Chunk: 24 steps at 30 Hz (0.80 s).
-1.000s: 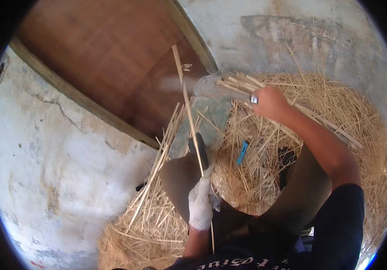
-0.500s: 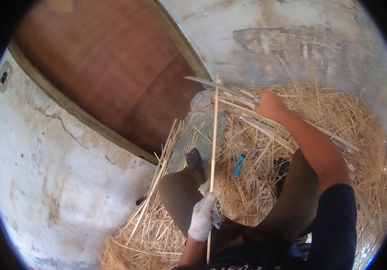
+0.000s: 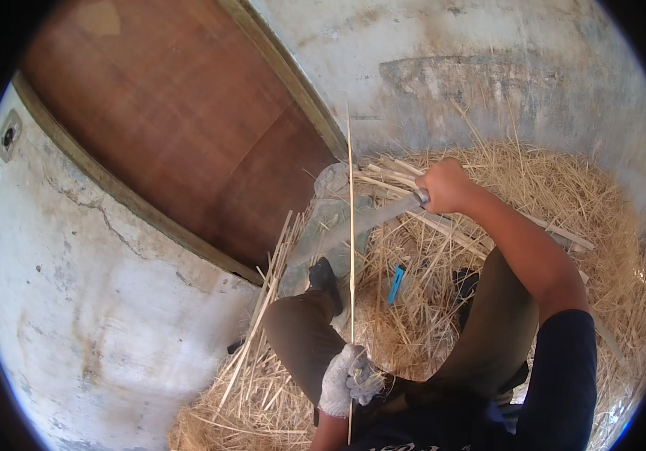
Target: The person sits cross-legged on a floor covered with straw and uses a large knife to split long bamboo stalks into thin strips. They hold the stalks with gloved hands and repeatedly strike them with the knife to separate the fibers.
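Note:
In a white knit glove, my left hand [image 3: 346, 377] is closed around the lower part of a long, thin bamboo strip [image 3: 352, 293]. The strip stands lengthwise in front of me, its tip reaching up against the wall. Fine shavings cling to the glove. My bare right hand [image 3: 447, 186] grips the handle of a long-bladed knife [image 3: 379, 216]. Its blade, blurred by motion, slants down to the left and crosses the strip. Whether the edge touches the strip, I cannot tell.
Straw-like bamboo shavings [image 3: 563, 188] cover the floor around my legs. A blue box cutter [image 3: 396, 283] lies between my knees. Split strips [image 3: 259, 301] are piled on the left, near a stone slab [image 3: 300, 278]. A brown door [image 3: 188, 113] and a stained wall [image 3: 488, 90] stand ahead.
The knife blade has swung down and toward me, from near the strip's upper end to lower along it. The strip has turned, now showing a thinner edge. Both hands keep their grip.

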Available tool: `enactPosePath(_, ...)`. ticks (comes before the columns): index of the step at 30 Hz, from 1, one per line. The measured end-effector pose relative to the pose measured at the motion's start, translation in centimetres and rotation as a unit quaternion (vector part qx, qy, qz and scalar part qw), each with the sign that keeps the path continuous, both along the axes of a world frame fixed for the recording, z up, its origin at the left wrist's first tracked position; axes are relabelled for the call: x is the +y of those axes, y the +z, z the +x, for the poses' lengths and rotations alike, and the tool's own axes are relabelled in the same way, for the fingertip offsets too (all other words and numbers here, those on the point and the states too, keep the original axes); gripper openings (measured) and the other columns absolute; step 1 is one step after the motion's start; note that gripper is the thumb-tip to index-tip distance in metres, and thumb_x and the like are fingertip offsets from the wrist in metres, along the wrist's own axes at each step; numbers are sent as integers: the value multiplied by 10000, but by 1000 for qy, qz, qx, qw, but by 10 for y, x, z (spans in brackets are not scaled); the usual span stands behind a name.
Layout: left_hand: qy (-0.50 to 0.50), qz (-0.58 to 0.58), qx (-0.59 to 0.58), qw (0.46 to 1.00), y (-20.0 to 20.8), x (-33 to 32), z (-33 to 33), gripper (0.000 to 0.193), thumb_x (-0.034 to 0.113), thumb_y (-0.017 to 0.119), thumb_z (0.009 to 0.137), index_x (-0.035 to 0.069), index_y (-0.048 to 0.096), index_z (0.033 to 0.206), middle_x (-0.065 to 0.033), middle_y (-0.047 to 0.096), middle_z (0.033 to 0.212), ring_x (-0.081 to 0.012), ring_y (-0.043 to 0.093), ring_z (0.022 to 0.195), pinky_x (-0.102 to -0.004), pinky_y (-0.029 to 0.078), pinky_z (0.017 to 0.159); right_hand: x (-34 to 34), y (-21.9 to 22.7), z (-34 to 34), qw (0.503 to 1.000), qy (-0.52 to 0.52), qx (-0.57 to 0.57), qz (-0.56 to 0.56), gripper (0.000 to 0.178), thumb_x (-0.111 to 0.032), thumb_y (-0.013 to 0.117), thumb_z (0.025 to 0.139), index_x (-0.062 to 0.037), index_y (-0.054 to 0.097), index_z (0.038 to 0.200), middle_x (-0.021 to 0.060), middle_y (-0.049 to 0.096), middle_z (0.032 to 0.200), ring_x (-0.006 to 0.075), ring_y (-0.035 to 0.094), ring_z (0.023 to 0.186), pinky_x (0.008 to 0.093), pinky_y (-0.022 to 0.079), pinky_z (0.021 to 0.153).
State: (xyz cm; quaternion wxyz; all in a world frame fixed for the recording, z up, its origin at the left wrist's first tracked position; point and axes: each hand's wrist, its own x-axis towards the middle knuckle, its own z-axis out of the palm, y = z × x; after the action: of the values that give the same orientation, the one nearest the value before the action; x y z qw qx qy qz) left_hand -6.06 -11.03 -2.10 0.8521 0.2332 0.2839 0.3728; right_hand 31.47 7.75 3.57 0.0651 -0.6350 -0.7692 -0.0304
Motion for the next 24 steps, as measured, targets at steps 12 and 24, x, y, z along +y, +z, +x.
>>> enactPosePath(12, 67, 56, 218, 972, 9, 5, 10, 356, 343, 552, 1076, 100, 536, 816, 3, 459, 542, -122, 444, 398, -277, 379, 379, 10, -24, 17, 883, -238, 400, 55, 224, -252, 663, 846, -55, 762, 888, 193, 728, 791, 342, 724, 760, 455, 571, 720)
enactPosePath(24, 34, 117, 194, 973, 6, -4, 10, 384, 324, 578, 1064, 80, 546, 770, -5, 458, 541, -124, 447, 391, -273, 388, 373, 23, -9, 66, 907, -320, 269, 43, 315, -295, 667, 839, -54, 786, 1001, 193, 754, 903, 346, 742, 841, 472, 587, 776)
